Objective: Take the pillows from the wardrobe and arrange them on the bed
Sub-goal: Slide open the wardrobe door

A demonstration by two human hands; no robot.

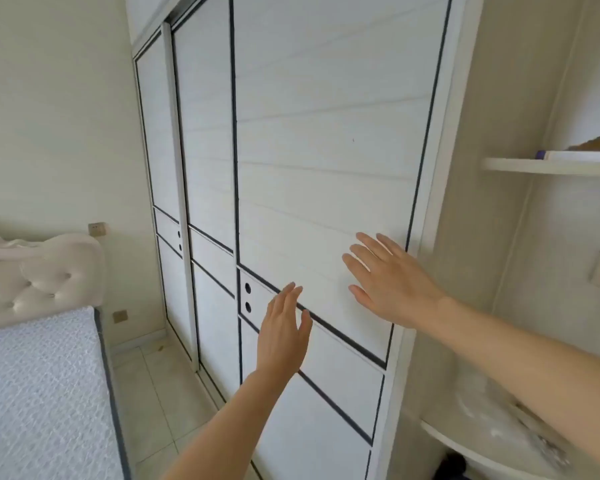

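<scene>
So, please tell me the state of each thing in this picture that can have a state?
Nearest wardrobe door: closed.
Middle wardrobe door: closed.
Far wardrobe door: closed.
Left hand: open, empty, fingers at the nearest door.
Right hand: open, empty, spread at the nearest door.
Bed: bare mattress, no pillows.
Wall shelf: holds a few items.

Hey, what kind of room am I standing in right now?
Most likely a bedroom: a bed with a tufted headboard stands on the left, and a tall white sliding-door wardrobe, its doors shut, fills the wall ahead.

Two hands (283, 327), three wardrobe doors (326, 168), one bed (39, 393).
</scene>
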